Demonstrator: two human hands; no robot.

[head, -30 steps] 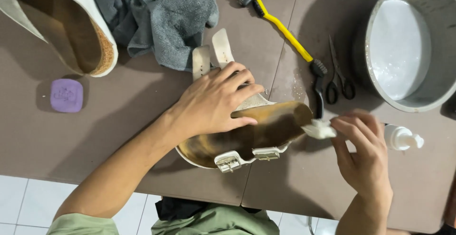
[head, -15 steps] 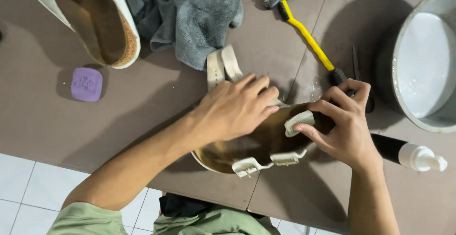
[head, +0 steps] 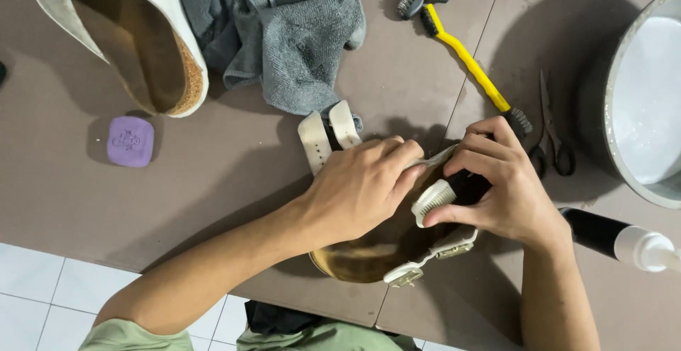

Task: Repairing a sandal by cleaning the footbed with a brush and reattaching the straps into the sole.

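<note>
My left hand (head: 362,191) lies clamped over the sandal (head: 369,251), pinning it to the brown table (head: 213,181), fingertips curled against a white strap. My right hand (head: 504,188) grips a small white-bristled brush (head: 434,200), bristles set against the footbed at the sandal's middle; the handle is buried in my palm, so I can't tell its shape. Both hands cover much of the sandal; I see only its tan heel end, two buckled straps at the near edge and two loose strap ends poking out past my left knuckles.

Just beyond the right hand lie a yellow-handled brush (head: 468,60) and scissors (head: 550,138), with a metal basin (head: 624,95) at the far right. A dark bottle with a white nozzle (head: 624,241) lies beside my right wrist. Further off: a grey towel (head: 284,31), the second sandal (head: 120,39), tilted on its side, and a purple block (head: 130,141), possibly soap.
</note>
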